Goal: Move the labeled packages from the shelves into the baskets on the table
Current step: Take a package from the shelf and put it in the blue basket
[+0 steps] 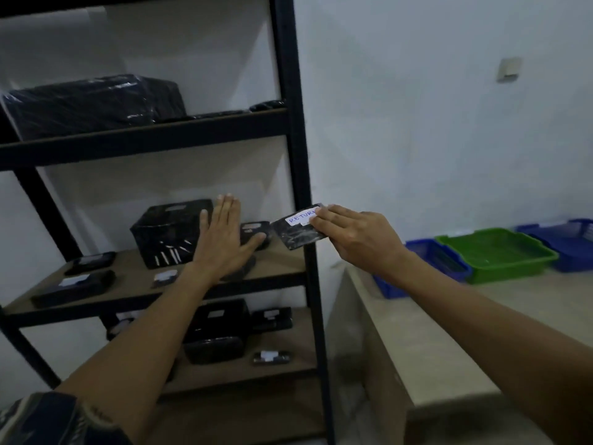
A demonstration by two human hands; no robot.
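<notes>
My right hand (356, 236) pinches a small flat black package (296, 232) with a white label reading "RETURN", held in the air just right of the shelf's front post. My left hand (223, 234) is flat with fingers straight, raised over the middle shelf (134, 271) in front of a large black package (170, 231). Several more labeled black packages lie on the middle shelf and on the lower shelf (244, 367). On the table (449, 332) at the right stand a green basket (495, 253) and blue baskets (439, 256).
The black metal shelf post (298, 155) stands between the shelves and the table. A big wrapped black package (93, 104) fills the upper shelf. A further blue basket (564, 242) sits at the far right against the white wall.
</notes>
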